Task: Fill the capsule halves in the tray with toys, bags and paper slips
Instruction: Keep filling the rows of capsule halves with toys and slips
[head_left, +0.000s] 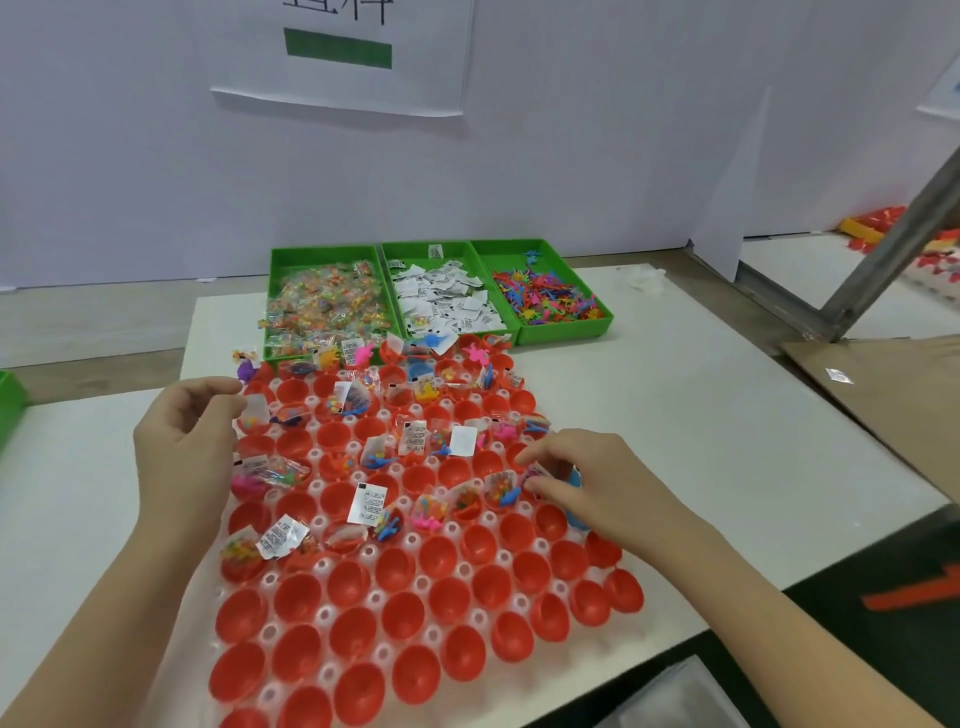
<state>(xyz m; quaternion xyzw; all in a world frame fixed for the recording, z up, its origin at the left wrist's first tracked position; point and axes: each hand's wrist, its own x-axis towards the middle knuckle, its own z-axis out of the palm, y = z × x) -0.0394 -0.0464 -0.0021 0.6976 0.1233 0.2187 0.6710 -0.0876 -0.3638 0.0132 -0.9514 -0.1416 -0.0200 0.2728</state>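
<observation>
A clear plastic tray (426, 584) holds rows of red capsule halves (400, 618). The far rows hold colourful toys, small bags and paper slips (368, 503); the near rows are empty. My right hand (597, 483) is at the tray's right edge, and its thumb and fingertips pinch a small clear bag (537, 474) over a capsule half. Something blue (575, 479) shows under that hand. My left hand (187, 441) hovers at the tray's left edge with loosely curled fingers, and I see nothing in it.
Three green bins stand behind the tray: bags of beads (327, 301) on the left, paper slips (447, 301) in the middle, plastic toys (545, 301) on the right. A cardboard sheet (883, 395) lies at the right. A white wall rises behind the bins.
</observation>
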